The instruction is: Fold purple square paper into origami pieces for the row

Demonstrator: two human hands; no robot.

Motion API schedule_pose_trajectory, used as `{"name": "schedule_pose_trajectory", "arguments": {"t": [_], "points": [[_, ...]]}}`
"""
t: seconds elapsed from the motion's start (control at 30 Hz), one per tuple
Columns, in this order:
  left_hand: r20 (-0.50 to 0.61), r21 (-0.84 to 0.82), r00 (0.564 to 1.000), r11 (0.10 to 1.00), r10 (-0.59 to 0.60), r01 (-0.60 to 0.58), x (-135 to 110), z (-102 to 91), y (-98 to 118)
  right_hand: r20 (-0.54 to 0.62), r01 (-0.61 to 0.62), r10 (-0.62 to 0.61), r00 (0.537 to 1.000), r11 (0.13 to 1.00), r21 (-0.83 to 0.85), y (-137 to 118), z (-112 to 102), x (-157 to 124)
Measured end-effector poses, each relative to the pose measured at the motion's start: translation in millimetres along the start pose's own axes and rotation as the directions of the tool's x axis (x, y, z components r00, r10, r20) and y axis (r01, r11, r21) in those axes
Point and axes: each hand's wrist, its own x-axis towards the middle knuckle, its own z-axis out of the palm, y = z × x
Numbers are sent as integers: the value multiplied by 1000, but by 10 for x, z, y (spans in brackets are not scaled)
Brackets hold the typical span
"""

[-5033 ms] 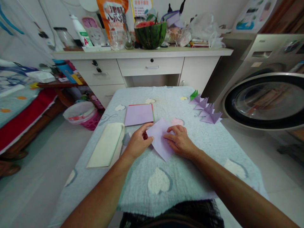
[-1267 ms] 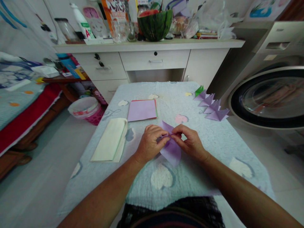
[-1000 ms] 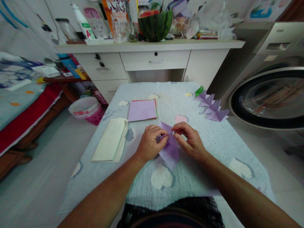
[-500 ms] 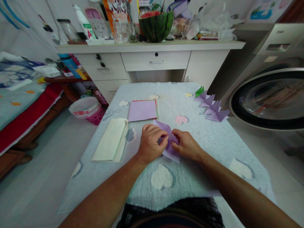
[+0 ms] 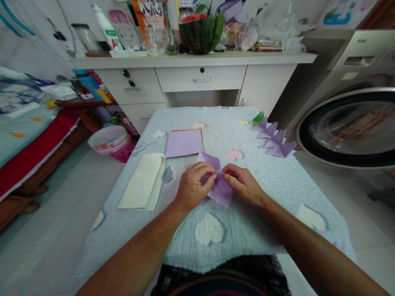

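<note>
Between my two hands is a sheet of purple origami paper, creased and partly lifted off the cloth. My left hand pinches its left side between thumb and fingers. On the opposite side my right hand grips the paper's edge, thumb and forefinger closed together. Part of the sheet is hidden behind my fingers. A stack of square coloured paper, purple on top, lies just beyond my left hand. To the left rests a folded pale-green sheet.
Several folded purple paper pieces stand in a row at the table's right, with a green folded piece at the far end. A heart-patterned cloth covers the table. Beyond are a white cabinet and a washing machine.
The purple paper has been raised and tilted slightly between my hands, its near corner shifting up. My fingers have moved a little along its fold. The whole view has shifted slightly.
</note>
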Motion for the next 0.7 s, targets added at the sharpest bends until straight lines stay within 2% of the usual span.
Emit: {"name": "schedule_pose_trajectory", "arguments": {"t": [0.1, 0.17, 0.27, 0.33, 0.47, 0.6, 0.7], "points": [[-34, -77, 998, 996, -51, 49, 16, -52, -51, -63, 10, 2, 998, 982, 186, 100, -41, 8], [-46, -120, 996, 991, -73, 67, 25, -78, -82, -91, 44, -30, 995, 987, 154, 170, -52, 15], [-43, -171, 995, 982, -93, 84, 32, -93, -103, -19, 70, -69, 997, 996, 47, 246, -44, 15], [-31, -203, 995, 975, -99, 91, 33, -90, -104, 61, 66, -68, 996, 997, 41, 265, -33, 15], [3, -270, 993, 956, -118, 114, 23, -77, -104, 155, 84, -103, 982, 989, 123, 215, -35, 39], [15, -322, 989, 936, -147, 144, 20, -69, -115, 172, 85, -116, 978, 980, 178, 143, -51, 63], [10, -353, 988, 924, -152, 146, 26, -59, -116, 178, 29, -79, 981, 963, 267, 121, -34, 58]]}}
